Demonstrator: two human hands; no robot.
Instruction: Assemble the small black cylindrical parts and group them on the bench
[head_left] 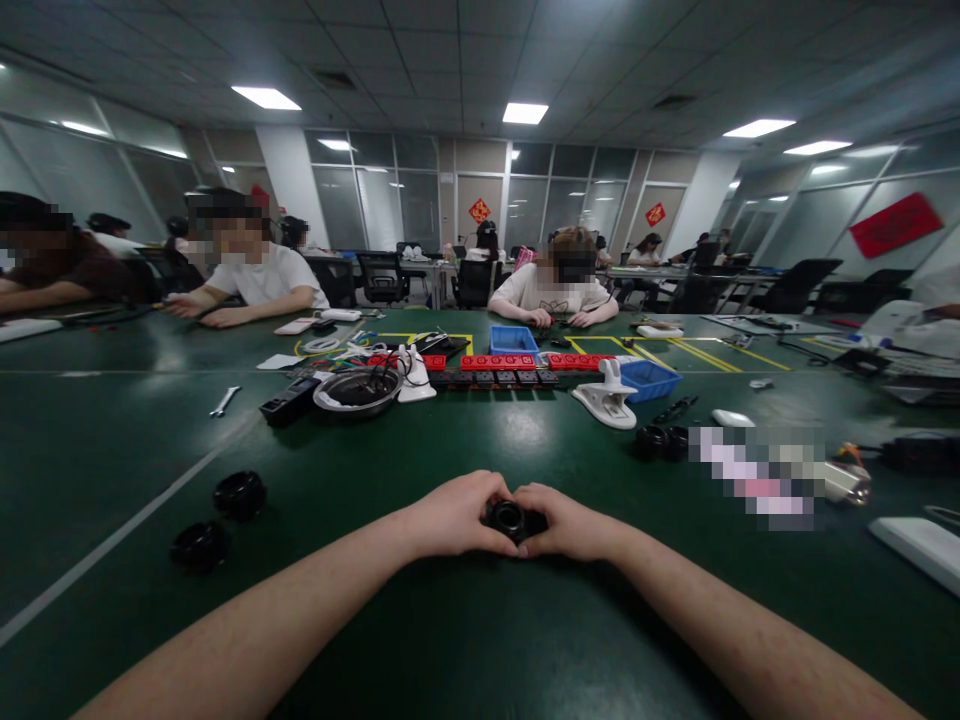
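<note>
Black round part (pixel 508 518) sits on the green bench (pixel 480 640) between both hands, left hand (pixel 454 515) at its 9 o'clock, right hand (pixel 574 522) at 3, fingers of each clamped on it, equally near. At 11 o'clock a metal bowl (pixel 358 390) holds cables; at 1 o'clock a blue bin (pixel 649 379), contents hidden.
</note>
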